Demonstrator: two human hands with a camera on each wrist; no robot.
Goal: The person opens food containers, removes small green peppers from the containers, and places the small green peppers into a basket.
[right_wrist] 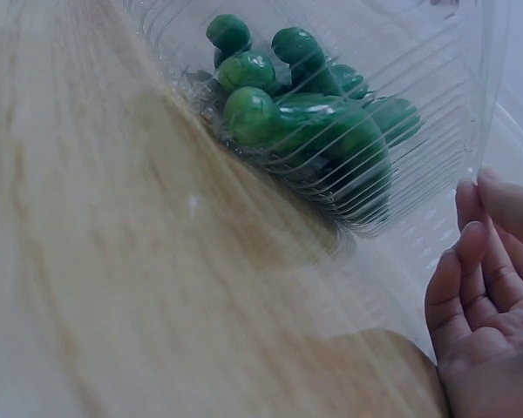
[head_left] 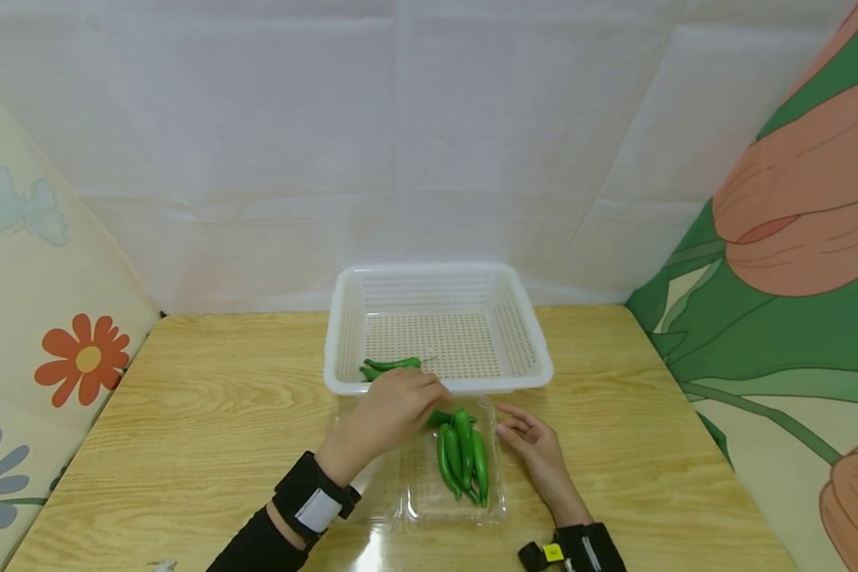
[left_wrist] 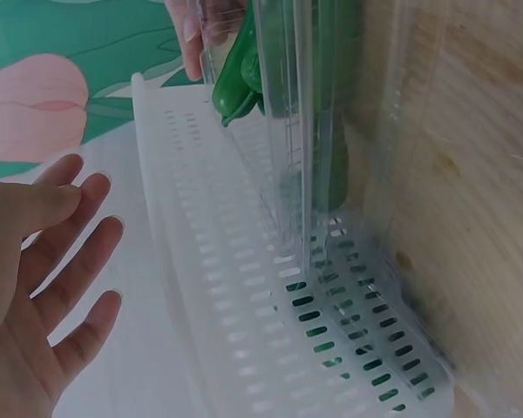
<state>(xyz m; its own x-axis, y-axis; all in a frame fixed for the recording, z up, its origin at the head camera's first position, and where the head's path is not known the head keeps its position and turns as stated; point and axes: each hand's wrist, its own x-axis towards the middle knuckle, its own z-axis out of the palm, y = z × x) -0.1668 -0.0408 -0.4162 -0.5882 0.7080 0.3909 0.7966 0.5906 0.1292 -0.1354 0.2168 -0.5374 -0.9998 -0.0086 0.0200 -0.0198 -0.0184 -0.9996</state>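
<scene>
Long green chili peppers, several of them, lie bunched in one half of a clear plastic clamshell box. My left hand hovers over the box's far side, by the basket's near rim. In the left wrist view its fingers are loosely bent with nothing between them. My right hand is at the box's right edge; in the right wrist view the thumb and fingertips pinch the clear rim. Other green chili peppers lie in the white basket, partly hidden behind my left hand.
The perforated white basket stands at the back of the wooden table, directly beyond the box. A white sheet hangs behind the table. Flower-printed panels flank it on both sides.
</scene>
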